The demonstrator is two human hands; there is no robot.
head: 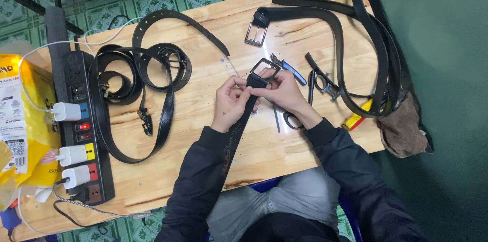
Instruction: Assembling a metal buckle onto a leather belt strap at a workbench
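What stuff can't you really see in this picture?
- Head view: the scissors are mostly hidden under the right hand; only a handle loop and one blade show.
- How the black belt joins its metal buckle: fingers of both hands, the left hand too, cover it.
- The belt's lower end vanishes behind the left sleeve.
- The yellow bag is cut off by the left edge.
- The red and yellow tool lies partly under a belt loop.
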